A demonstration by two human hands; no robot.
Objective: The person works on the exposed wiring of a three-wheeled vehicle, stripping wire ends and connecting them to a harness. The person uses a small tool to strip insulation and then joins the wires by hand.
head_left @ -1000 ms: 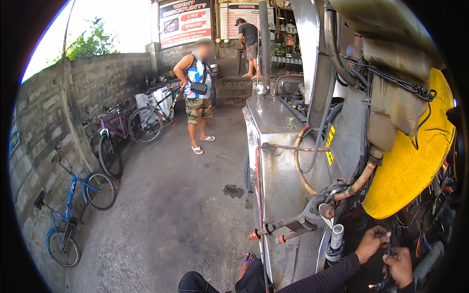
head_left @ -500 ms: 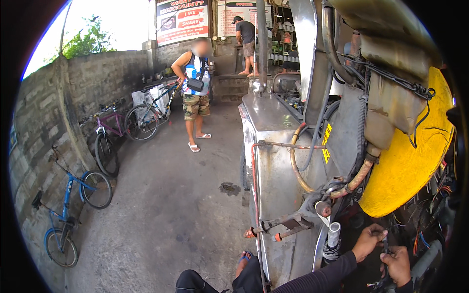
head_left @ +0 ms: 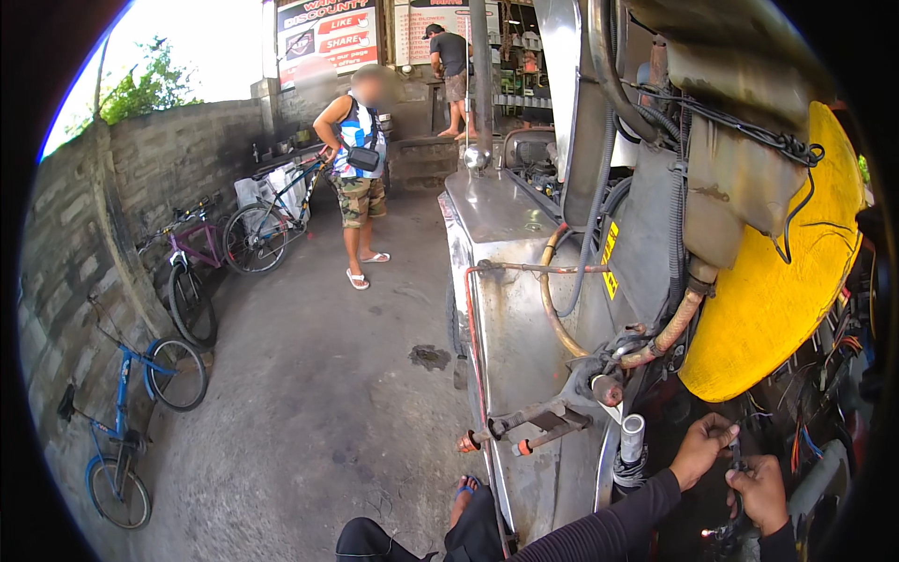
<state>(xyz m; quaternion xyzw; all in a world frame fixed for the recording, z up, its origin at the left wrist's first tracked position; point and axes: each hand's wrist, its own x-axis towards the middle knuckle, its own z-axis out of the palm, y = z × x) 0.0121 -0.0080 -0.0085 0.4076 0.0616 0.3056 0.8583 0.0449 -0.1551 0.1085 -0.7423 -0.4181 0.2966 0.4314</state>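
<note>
At the lower right my left hand point(head_left: 704, 451) is closed, its thumb and fingertips pinching the upper end of a thin dark length point(head_left: 736, 453) that looks like wire or cable. Just below it, my right hand point(head_left: 763, 493) is closed around the lower part, thumb pressed on top. The length's exact kind is too small to make out. A small bright glint point(head_left: 709, 533) shows beneath my right hand. Both hands are under a yellow curved panel point(head_left: 773, 295), beside loose coloured wires point(head_left: 805, 440).
A metal vehicle body point(head_left: 524, 309) with hoses and a jutting bracket point(head_left: 534, 429) stands left of my arms. An upright metal tube point(head_left: 633, 437) is close to my left wrist. Bicycles point(head_left: 122, 393) line the block wall. One person point(head_left: 359, 159) stands mid-yard, another point(head_left: 451, 70) farther back.
The view has shifted slightly, so the surroundings sit a little farther left. Both hands keep their grip on the dark length. The glint below my right hand looks brighter.
</note>
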